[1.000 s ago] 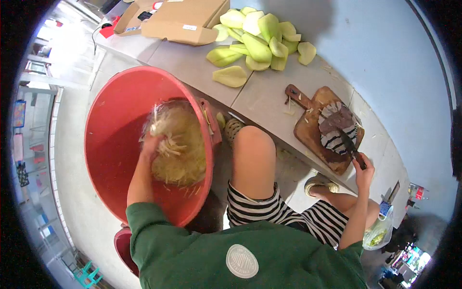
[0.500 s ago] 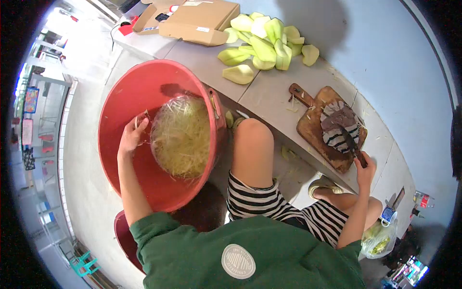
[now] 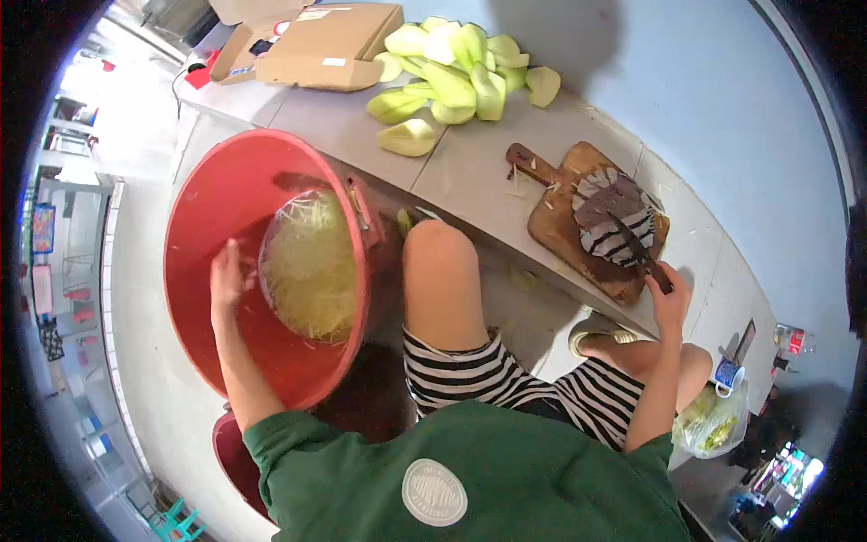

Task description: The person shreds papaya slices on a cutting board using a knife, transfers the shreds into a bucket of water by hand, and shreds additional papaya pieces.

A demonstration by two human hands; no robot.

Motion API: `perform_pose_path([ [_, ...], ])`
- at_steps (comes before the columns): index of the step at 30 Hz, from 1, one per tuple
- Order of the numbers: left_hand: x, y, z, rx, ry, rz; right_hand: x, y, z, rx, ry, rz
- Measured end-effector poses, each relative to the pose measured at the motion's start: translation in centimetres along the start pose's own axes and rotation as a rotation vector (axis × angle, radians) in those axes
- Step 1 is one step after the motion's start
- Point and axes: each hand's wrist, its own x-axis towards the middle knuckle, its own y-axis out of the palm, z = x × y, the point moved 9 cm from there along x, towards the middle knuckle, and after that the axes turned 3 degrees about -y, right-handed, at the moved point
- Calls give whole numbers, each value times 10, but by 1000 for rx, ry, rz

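Observation:
My left hand (image 3: 229, 274) is inside the large red tub (image 3: 203, 217), left of a heap of pale shreds (image 3: 312, 271) in clear plastic; motion smears its fingers. On the right, my right hand (image 3: 670, 294) is closed round the handle of a dark knife (image 3: 634, 242). The blade lies over a striped cloth (image 3: 601, 237) on the wooden cutting board (image 3: 562, 226). Beyond the tub, pale green peeled pieces (image 3: 452, 77) are piled on the tiled ledge (image 3: 470, 172), with one piece (image 3: 407, 137) at the near side of the pile.
An open cardboard box (image 3: 330, 45) stands at the back left of the ledge. At the right end are a blue and white mug (image 3: 726, 375), a plastic bag (image 3: 713, 425) and a bottle (image 3: 793, 340). A second red container (image 3: 237, 461) sits below the tub.
Since one second ago my left hand has come off the shreds and moved left within the tub. My right hand keeps the knife over the cloth. The whole view has shifted slightly.

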Motion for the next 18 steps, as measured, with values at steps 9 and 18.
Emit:
perform_pose_path([
  [9,31,-14,36,223,646,-185,1,-2,15,80,47,19],
  [18,51,18,61,-19,404,72,0,-8,27,81,42,-9],
])
